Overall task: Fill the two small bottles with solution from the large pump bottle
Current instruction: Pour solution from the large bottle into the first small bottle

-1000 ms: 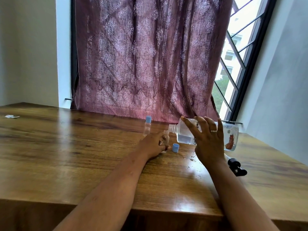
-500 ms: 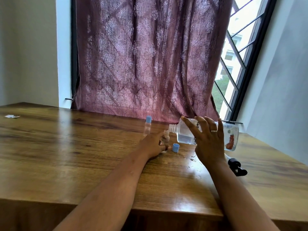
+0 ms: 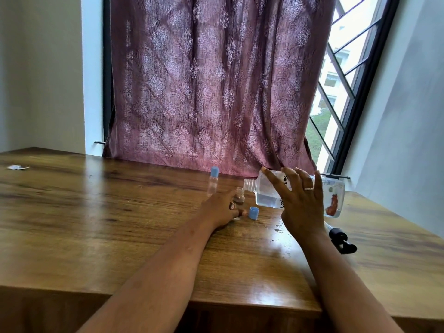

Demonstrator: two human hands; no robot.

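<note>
Right hand [image 3: 300, 207] tips the large bottle [image 3: 266, 193] neck-down over the open small bottle [image 3: 239, 199], apparently pouring; left hand [image 3: 223, 207] grips it steady on the worktop [image 3: 96, 224].

A wooden table [image 3: 96, 224] carries a capped small bottle [image 3: 213, 181] at 12 o'clock, a loose blue cap [image 3: 253, 213], a black pump head [image 3: 342, 241] at 3 o'clock, and a paper scrap [image 3: 16, 167] at 10 o'clock.

The table [image 3: 96, 224] lies open along its left and front edges; toward the back edge, a capped bottle [image 3: 213, 181], loose cap [image 3: 253, 212] and black pump [image 3: 341, 240] crowd the right side.
</note>
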